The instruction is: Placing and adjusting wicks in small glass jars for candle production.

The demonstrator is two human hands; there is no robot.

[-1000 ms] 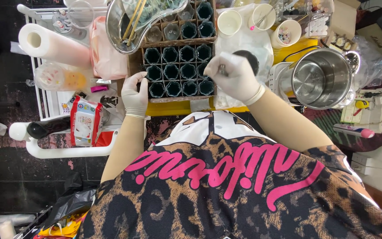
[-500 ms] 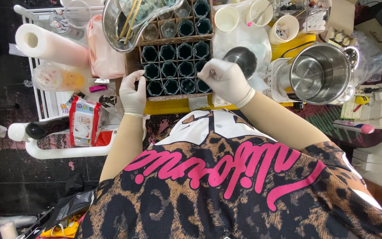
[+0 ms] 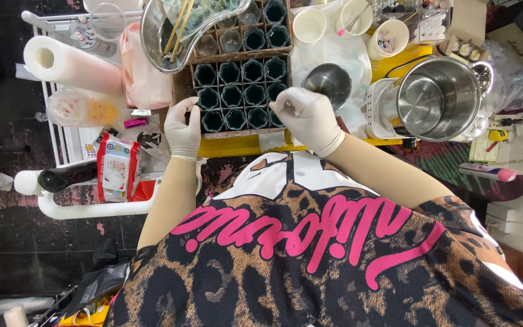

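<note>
Crowded table (image 3: 243,145), left hand (image 3: 183,128) gripping tray (image 3: 180,91) edge

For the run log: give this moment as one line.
left hand: on edge of cardboard tray of dark cups | right hand: fingers pinched over tray's near right corner | steel pot: right of tray

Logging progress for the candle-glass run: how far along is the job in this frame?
Done: the divided cardboard box holds rows of dark green glass cups, all seated. In hand: the left hand steadies the box's near-left corner; the right hand pinches something too small to identify over the near-right cups. Left: the cups show no clear fill, and the steel pot looks empty.
</note>
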